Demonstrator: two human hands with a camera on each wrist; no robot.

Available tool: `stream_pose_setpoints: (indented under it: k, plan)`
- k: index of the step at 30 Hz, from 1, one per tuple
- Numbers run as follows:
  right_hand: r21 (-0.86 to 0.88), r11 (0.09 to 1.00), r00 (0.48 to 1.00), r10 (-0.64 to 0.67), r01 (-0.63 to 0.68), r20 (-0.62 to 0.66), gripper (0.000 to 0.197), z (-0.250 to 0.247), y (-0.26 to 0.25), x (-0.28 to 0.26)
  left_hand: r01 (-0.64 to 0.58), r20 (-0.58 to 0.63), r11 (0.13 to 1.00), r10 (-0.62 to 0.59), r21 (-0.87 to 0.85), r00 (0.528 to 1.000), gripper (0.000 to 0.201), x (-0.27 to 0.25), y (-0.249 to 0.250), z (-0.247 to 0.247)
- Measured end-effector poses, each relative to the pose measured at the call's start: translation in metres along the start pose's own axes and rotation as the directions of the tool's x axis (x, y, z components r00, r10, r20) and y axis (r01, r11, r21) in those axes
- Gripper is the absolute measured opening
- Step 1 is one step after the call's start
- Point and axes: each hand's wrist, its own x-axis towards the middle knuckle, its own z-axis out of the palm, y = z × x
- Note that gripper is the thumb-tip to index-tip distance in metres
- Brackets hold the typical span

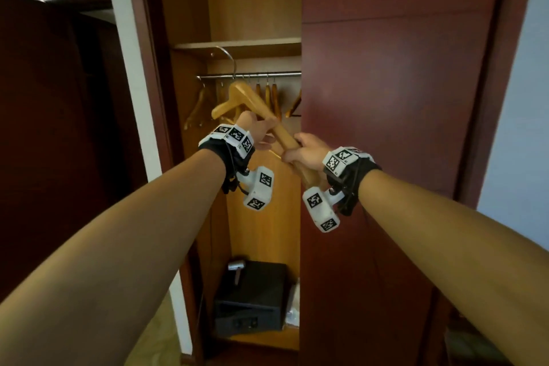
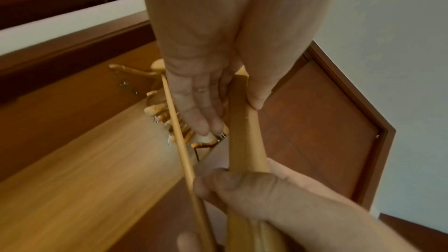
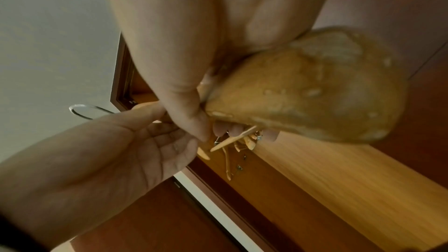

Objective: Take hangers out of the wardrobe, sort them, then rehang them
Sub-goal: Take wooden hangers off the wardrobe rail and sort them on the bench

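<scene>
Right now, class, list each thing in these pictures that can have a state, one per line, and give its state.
Wooden hanger: off the rail, tilted, held by both hands.
Left hand: grips the hanger.
Right hand: grips the hanger's lower arm.
Hanging rail: several wooden hangers hang on it.
Wardrobe door: covers the right part of the opening.
Black safe: on the wardrobe floor, door closed.

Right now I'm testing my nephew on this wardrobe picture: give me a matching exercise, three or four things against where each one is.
Things:
1. wooden hanger
2. black safe
3. metal rail
4. wardrobe door

Places:
A. on the wardrobe floor
B. closed, on the right
C. held in both hands
D. just under the shelf

Pairs: 1-C, 2-A, 3-D, 4-B
</scene>
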Motion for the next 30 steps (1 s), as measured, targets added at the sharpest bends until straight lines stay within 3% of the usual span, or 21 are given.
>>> stream_pose_setpoints:
  k: [5,8,10,13,18,22,30]
  plan:
    - [0.216,0.975,0.999,0.051,-0.052,0.01,0.026,0.028,-0.001,0.053,0.012,0.033,0.974,-0.021,0.227,0.999,0.025,0.026,-0.016,-0.026]
    - [0.321,0.943,0.996,0.09,-0.082,-0.008,0.034,0.049,-0.009,0.088,0.01,0.05,0.965,-0.024,0.262,0.998,0.032,0.046,-0.026,-0.05]
    - [0.36,0.927,0.992,0.121,-0.106,-0.02,0.028,0.064,-0.014,0.113,0.01,0.037,0.963,-0.021,0.269,0.999,0.03,0.064,-0.034,-0.071]
    - [0.365,0.925,0.991,0.126,-0.104,-0.037,0.013,0.089,-0.023,0.159,0.003,0.006,0.956,-0.005,0.294,1.0,0.02,0.096,-0.049,-0.107]
    - [0.35,0.933,0.991,0.114,-0.084,-0.065,0.049,0.131,-0.029,0.266,-0.014,-0.041,0.953,0.028,0.302,0.999,0.013,0.159,-0.075,-0.168]
    - [0.383,0.92,0.987,0.127,-0.083,-0.093,0.03,0.155,-0.076,0.291,0.024,-0.075,0.957,-0.002,0.289,0.997,0.014,0.207,-0.098,-0.213]
    - [0.44,0.887,0.972,0.207,-0.139,-0.109,0.028,0.191,-0.105,0.368,0.001,-0.165,0.935,0.062,0.355,0.984,0.015,0.282,-0.119,-0.28]
